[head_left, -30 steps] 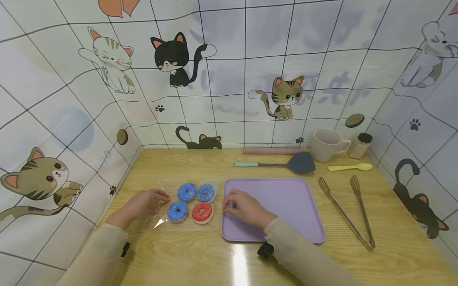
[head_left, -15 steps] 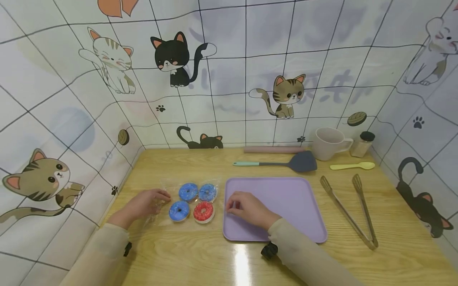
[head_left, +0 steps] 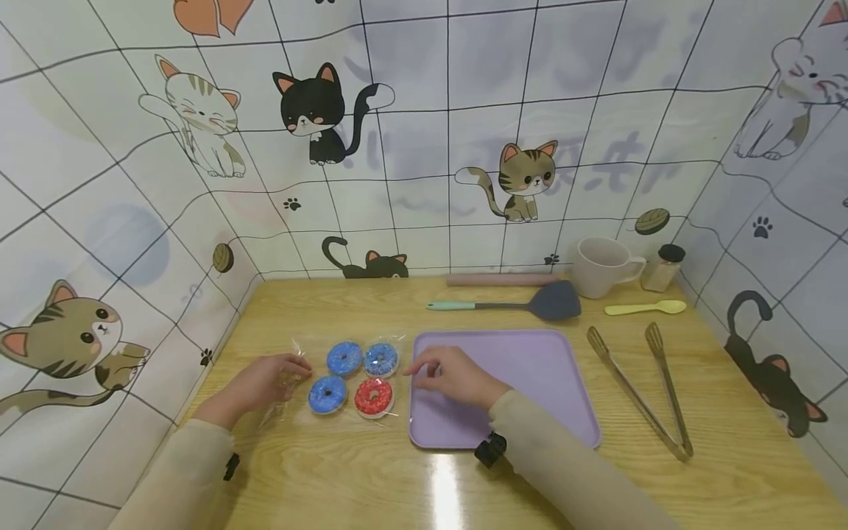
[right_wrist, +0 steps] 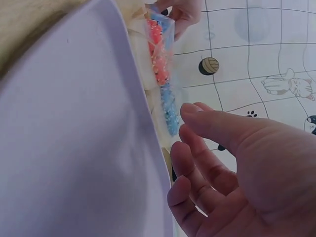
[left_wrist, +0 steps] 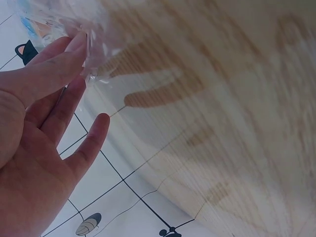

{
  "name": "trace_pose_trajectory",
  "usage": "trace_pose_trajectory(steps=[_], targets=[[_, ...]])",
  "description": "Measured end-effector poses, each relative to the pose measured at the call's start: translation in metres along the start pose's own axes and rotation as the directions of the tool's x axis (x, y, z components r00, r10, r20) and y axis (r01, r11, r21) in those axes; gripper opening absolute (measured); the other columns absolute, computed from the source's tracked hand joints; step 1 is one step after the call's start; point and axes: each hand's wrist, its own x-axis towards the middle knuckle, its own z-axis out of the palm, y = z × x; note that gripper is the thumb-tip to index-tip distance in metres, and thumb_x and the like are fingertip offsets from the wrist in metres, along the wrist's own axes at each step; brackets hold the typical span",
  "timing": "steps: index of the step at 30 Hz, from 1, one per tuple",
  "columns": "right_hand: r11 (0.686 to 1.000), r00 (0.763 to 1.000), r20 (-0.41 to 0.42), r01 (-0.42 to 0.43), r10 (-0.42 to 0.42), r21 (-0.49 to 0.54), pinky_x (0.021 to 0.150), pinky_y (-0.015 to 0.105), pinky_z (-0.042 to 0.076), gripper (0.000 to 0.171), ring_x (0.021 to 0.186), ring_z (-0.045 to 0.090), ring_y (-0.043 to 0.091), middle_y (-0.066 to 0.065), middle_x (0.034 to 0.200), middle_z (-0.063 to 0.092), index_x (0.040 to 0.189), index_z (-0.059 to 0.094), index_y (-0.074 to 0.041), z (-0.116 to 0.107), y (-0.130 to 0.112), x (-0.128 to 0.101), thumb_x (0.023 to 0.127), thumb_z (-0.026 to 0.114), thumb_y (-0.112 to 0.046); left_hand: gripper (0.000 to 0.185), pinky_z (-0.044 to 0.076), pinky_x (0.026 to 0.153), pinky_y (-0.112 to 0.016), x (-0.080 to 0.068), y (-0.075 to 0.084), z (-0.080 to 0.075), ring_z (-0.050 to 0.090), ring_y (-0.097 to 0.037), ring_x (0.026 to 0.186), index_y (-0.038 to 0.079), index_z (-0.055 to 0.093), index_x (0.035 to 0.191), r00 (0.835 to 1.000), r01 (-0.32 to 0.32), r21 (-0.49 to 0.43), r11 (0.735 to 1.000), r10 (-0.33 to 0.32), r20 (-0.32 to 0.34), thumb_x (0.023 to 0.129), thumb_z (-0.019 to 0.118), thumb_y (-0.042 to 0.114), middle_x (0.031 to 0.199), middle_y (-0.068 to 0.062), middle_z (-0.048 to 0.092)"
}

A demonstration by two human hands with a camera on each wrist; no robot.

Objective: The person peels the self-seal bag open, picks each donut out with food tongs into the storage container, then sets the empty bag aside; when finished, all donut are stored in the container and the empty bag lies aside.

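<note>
Bag (head_left: 301, 412): clear plastic, flat on table, lower left of centre; three blue doughnuts (head_left: 344, 358), one red (head_left: 374, 396).
Left hand (head_left: 261, 383): fingertips pinch bag's left edge.
Right hand (head_left: 453, 377): loosely curled over purple tray (head_left: 543, 383), holding nothing.

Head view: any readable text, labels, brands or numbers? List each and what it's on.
No readable text in any view.
Wall covering: faint grey shapes behind the tabby cat, too blurred to read.
Clear bag of doughnuts, mug, jar, purple tray: no print visible.
</note>
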Motion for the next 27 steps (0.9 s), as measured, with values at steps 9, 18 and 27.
trace_pose_trajectory(steps=[9,18,27], targets=[[0.989,0.997,0.02,0.071,-0.069,-0.132,0.079,0.028,0.053,0.023,0.091,0.063,0.014,0.005,0.11,0.07,0.115,0.077,-0.014,0.01,0.0,0.022,0.094,0.075,-0.006,0.041,0.054,0.098,-0.055,0.0,0.004,0.003,0.061,-0.043,0.126,0.008,0.076,0.121,1.0,0.008,-0.003,1.0,-0.008,0.007,0.082,0.082,-0.004,0.134,-0.01,0.067],[0.979,0.998,0.014,0.056,-0.055,-0.194,0.08,0.027,0.05,0.012,0.087,0.059,0.008,-0.004,0.109,0.072,0.107,0.078,-0.018,0.014,-0.002,0.035,0.098,0.072,-0.014,0.041,0.052,0.1,-0.058,-0.001,-0.001,0.001,0.058,-0.045,0.129,0.007,0.076,0.122,1.0,0.016,-0.023,1.0,-0.015,0.006,0.083,0.079,-0.006,0.135,-0.012,0.066],[0.977,1.0,0.01,0.025,-0.023,-0.214,0.078,0.025,0.05,0.007,0.083,0.059,0.005,-0.007,0.104,0.071,0.101,0.077,-0.02,0.014,-0.004,0.042,0.096,0.075,-0.016,0.041,0.053,0.099,-0.057,0.0,0.001,-0.003,0.059,-0.046,0.127,0.008,0.076,0.121,1.0,0.008,-0.025,1.0,-0.007,0.017,0.083,0.079,-0.006,0.134,-0.012,0.067]])
